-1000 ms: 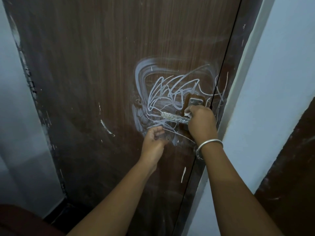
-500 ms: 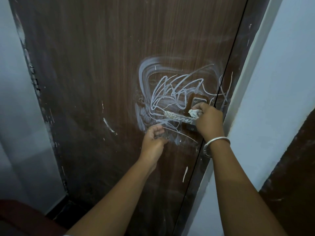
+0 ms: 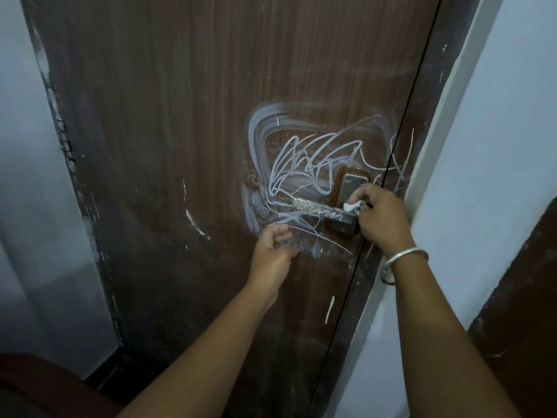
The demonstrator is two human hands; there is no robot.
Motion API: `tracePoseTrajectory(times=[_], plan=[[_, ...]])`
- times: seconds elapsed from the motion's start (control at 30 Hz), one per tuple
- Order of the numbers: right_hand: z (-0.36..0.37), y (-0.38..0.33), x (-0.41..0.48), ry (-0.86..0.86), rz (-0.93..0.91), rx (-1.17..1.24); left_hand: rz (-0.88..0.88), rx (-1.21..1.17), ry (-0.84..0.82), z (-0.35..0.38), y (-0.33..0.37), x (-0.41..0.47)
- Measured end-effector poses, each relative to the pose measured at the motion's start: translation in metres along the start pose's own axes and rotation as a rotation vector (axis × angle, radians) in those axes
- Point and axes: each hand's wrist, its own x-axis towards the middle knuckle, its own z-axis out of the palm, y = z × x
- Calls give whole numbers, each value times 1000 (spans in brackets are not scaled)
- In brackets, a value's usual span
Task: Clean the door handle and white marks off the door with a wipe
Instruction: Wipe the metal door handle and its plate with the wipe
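Small crumpled white wipe [image 3: 351,207] right of centre in the frame, pinched between the thumb and curled fingertips of the right hand [image 3: 384,220]. Pressed against the right end of the door handle [image 3: 316,210], at the lever's junction with its metal plate [image 3: 352,181]. Handle horizontal, silvery, streaked with white zigzags along its length. Around it, white marks [image 3: 301,164]: a tangle of thin scribbled lines above and left of the plate, broad smeared arcs at the tangle's upper left, more strokes trailing below the lever. All on a dark brown wood-grain door [image 3: 180,116] filling the middle of the frame. Left hand [image 3: 272,254] just below the lever's left end, fingers loosely curled toward the palm, holding nothing; contact with the door impossible to tell. Silver bangle [image 3: 405,257] on the right wrist. A few stray white flecks lower down the door. Pale wall [image 3: 506,131] along the right side of the frame, grey-blue wall [image 3: 21,191] at the left edge.
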Motion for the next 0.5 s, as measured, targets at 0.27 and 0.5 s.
tracePoseTrajectory(times=[0.27, 0.5], plan=[[9, -2, -9, 177, 22, 62, 2, 13, -5, -4, 0, 1], [11, -4, -6, 97, 5, -70, -2, -5, 5, -5, -1, 2]])
